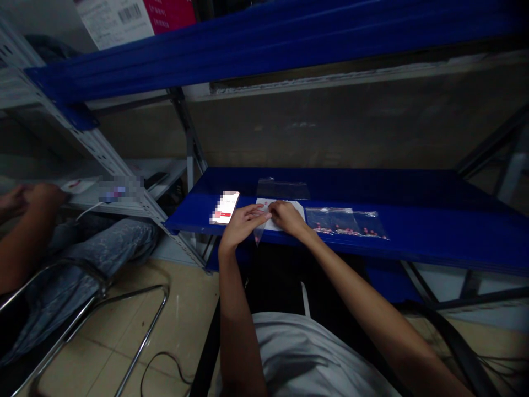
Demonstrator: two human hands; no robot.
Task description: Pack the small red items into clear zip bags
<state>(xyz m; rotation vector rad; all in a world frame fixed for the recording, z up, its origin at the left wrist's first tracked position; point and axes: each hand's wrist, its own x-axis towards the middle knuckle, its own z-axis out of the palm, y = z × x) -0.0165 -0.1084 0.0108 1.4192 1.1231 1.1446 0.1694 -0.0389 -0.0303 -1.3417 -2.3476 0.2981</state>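
Note:
My left hand [242, 225] is at the front edge of the blue shelf, its fingers and thumb closed on a small clear plastic bag [258, 234] that hangs down, with a pinkish speck low in it. Close beside it, my right hand [288, 218] has its fingers curled together over a white sheet [296, 207]; what they pinch is too small to make out. Pink bits show near the fingertips. To the right lie clear bags [345, 221] holding small pink and pale pieces. Behind the sheet lies another clear bag [283, 188], flat on the shelf.
A lit phone [227, 207] lies left of my hands on the blue shelf [433, 220]. A blue beam [264, 47] crosses above, carrying a box [171, 14]. At left, another person's hands [37, 196] are near a grey shelf, beside a metal-framed chair [142, 336].

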